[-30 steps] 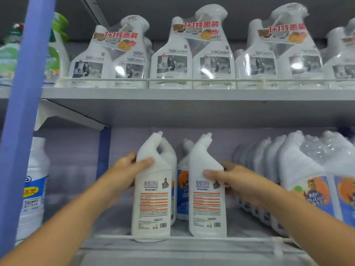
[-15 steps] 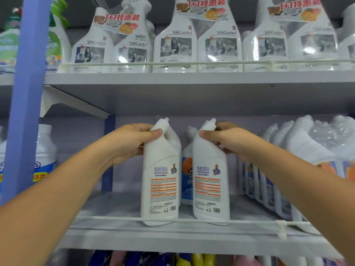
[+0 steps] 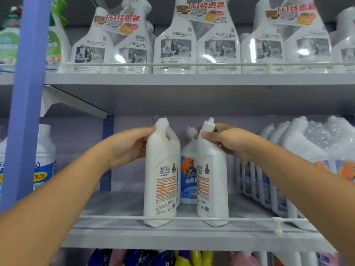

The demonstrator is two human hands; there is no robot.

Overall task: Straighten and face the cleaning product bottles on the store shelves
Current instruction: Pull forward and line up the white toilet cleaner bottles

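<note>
- Holding two white bottles by their necks, I stand at the middle shelf [image 3: 172,240] with one bottle in each hand.
- My left hand [image 3: 126,148] is wrapped round the neck of the left bottle [image 3: 161,181], thumb in front and fingers behind.
- My right hand [image 3: 226,139] is curled round the neck of the right bottle [image 3: 211,181], just under its cap.
- Both bottles stand at the front of the shelf, right behind the thin rail [image 3: 124,217].
- They show the side with small print and bar codes. I think that is the back, so they look like they need a turn.
- A bottle with a blue label [image 3: 187,179] stands behind them, in the gap between the two. It shows its picture side.
- To do this well, I should turn each bottle slowly on its bottom until the picture side looks out.
- I should keep them standing up straight and not tip them over the rail.
- I should leave them side by side, with both fronts in one line along the rail.
- The wrapped packs [image 3: 317,154] on my right are close to my arm, so I should be careful not to bump them.
- The spray bottles [image 3: 176,47] on the top shelf are not mine to touch right now.
</note>
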